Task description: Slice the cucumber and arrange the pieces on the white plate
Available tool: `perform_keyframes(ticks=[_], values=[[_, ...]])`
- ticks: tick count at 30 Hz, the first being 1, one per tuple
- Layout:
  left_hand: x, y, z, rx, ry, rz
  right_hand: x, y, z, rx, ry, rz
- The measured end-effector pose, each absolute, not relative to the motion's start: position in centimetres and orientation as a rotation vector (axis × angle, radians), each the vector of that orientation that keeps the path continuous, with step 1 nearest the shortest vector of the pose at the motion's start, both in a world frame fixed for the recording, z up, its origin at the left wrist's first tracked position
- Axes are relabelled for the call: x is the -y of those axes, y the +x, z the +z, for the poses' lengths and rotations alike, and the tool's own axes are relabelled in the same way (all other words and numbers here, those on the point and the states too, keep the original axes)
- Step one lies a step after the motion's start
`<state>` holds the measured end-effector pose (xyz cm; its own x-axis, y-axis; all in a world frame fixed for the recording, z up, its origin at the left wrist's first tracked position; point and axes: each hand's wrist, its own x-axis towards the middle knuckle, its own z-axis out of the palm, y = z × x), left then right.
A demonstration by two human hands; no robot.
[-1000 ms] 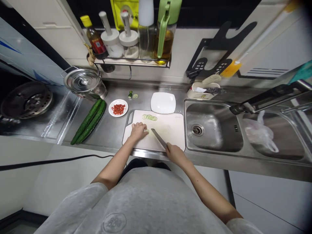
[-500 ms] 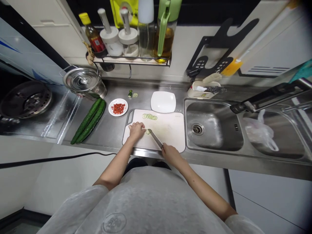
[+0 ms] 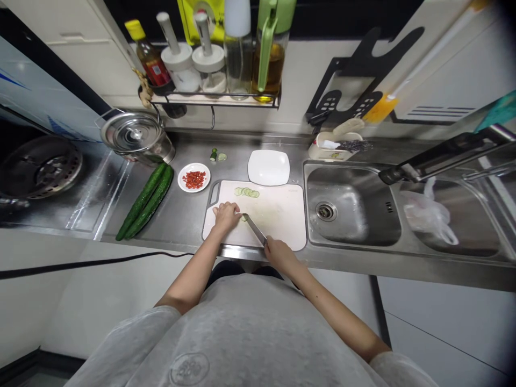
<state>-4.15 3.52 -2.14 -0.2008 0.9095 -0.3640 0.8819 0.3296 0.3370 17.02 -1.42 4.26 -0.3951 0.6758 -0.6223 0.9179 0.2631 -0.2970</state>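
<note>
My right hand is wrapped around the handle of a kitchen knife. Its blade points up and left over a white cutting board, with the tip at a small cucumber slice. On the board's left part, my left hand is bent, its fingertips pressed at that slice beside the blade. The blade hides part of the slice. Toward the board's far edge lies an overlapping row of cucumber slices.
Behind the board sit a white square plate and cucumber end pieces. Leftward are a plate of chopped red pepper, two whole cucumbers and a steel pot. A sink adjoins at right; a bottle rack overhangs.
The knife and my right hand have shifted slightly left, and the blade covers more of the small slice. My left hand stays in place; the whole view has moved a little.
</note>
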Motion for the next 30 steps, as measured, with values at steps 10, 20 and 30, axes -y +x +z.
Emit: perform_keyframes(ticks=[10,20,30], values=[[-3.39,-4.09,-2.14,-2.105,1.572,0.074,1.62,16.93,3.95,-2.159,1.440,-0.864],[-3.49,-4.01,-2.08,-2.118,1.555,0.091,1.82,16.35,3.94,-2.124,1.408,-0.795],[-3.41,-4.00,-1.79,-2.115,1.556,0.073,1.84,16.39,3.56,-2.113,1.399,-0.779]])
